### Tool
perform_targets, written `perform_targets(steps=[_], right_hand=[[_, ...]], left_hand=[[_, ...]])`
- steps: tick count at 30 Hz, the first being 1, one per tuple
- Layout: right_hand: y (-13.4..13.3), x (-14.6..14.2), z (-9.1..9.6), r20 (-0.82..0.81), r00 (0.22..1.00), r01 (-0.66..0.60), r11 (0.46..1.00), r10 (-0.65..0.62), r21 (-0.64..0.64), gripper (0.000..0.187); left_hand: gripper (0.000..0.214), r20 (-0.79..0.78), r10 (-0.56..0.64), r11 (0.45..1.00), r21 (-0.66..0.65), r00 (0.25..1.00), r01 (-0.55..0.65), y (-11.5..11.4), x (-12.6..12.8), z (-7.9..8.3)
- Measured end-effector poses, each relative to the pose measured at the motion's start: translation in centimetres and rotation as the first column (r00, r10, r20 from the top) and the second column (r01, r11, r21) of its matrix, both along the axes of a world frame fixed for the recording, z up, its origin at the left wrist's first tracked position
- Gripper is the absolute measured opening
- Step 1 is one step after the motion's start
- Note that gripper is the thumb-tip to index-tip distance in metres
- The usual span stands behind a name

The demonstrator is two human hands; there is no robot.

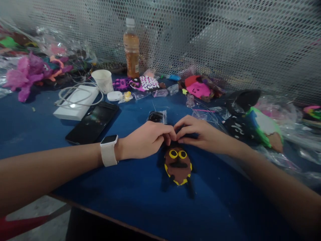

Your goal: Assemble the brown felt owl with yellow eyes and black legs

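A brown clay figure (178,172) with yellow-ringed eyes, a dark bar below them, yellow edging and black limbs lies flat on the blue table (140,201). At its upper end, my left hand (147,139) has its fingers bent and pinched together, a watch on that wrist. From the other side my right hand (198,132) meets it, thumb and fingertips drawn together against the left fingertips. Whatever lies between the fingertips is hidden. Just beyond the hands sits a clear packet (157,117) with black material in it.
A dark phone (92,122), a white box (77,103) with a coiled cable and a paper cup (102,81) stand at left. Behind are a drink bottle (131,52) and a perforated metal panel (200,33). Colourful clay pieces (265,129) and plastic wrap lie at right.
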State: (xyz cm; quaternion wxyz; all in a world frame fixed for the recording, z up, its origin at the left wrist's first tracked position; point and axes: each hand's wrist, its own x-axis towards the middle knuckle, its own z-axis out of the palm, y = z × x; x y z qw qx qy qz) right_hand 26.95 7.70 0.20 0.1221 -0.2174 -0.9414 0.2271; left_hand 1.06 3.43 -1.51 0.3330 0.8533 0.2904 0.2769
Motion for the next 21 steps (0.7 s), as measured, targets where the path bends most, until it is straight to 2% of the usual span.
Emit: perform_targets(steps=[21], right_hand=[[-0.45, -0.31, 0.52, 0.056, 0.998, 0.016, 0.998, -0.012, -0.065, 0.017]], left_hand=[[0.044, -0.008, 0.01, 1.0, -0.006, 1.0, -0.01, -0.03, 0.11, -0.14]])
